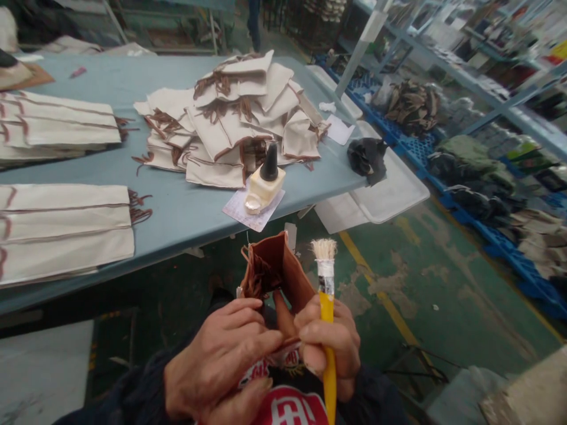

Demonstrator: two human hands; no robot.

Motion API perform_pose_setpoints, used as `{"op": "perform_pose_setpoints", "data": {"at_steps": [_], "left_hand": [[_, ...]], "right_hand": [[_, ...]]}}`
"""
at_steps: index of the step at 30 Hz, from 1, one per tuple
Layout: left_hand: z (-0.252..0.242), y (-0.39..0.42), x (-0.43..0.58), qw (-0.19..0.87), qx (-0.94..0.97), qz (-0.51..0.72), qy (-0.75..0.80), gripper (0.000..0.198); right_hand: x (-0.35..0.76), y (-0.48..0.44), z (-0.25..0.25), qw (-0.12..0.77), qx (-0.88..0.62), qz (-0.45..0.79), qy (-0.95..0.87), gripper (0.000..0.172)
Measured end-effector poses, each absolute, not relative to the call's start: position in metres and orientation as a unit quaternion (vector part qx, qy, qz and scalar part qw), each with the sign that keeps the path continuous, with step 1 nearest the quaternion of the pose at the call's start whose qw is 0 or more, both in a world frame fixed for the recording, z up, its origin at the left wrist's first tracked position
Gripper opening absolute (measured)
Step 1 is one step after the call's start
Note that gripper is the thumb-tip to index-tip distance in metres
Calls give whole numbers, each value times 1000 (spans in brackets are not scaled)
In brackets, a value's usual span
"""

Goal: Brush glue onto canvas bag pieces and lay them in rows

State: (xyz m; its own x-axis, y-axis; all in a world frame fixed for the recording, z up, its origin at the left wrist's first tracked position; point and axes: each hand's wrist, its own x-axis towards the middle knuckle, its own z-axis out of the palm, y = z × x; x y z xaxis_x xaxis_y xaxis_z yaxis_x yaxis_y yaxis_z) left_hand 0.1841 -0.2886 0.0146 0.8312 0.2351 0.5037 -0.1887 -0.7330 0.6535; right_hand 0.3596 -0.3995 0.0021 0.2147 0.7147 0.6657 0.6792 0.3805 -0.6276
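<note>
My left hand is closed on the near left edge of a brown fabric pouch, whose open mouth faces up. Dark brown strings bunch inside it. Closed around a yellow-handled brush, my right hand also pinches the pouch's near right edge. The brush stands upright, its pale bristles pointing away from me. Beyond the pouch, a cream-coloured bottle with a black cone cap rests on a small card at the table edge.
A heap of off-white pouches with brown strings lies on the blue-grey table. Flat stacks of similar pieces lie at left. A black crumpled bag sits at the right corner beside white trays. Blue pallets hold bundles.
</note>
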Motion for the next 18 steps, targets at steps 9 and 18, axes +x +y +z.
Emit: {"op": "perform_pose_setpoints", "data": {"at_steps": [9, 18], "left_hand": [[10, -288, 188, 302, 913, 258, 96, 27], [27, -317, 208, 262, 940, 212, 58, 19]], "right_hand": [[350, -388, -24, 571, -560, 3, -601, 26], [356, -404, -35, 570, -604, -58, -555, 23]]}}
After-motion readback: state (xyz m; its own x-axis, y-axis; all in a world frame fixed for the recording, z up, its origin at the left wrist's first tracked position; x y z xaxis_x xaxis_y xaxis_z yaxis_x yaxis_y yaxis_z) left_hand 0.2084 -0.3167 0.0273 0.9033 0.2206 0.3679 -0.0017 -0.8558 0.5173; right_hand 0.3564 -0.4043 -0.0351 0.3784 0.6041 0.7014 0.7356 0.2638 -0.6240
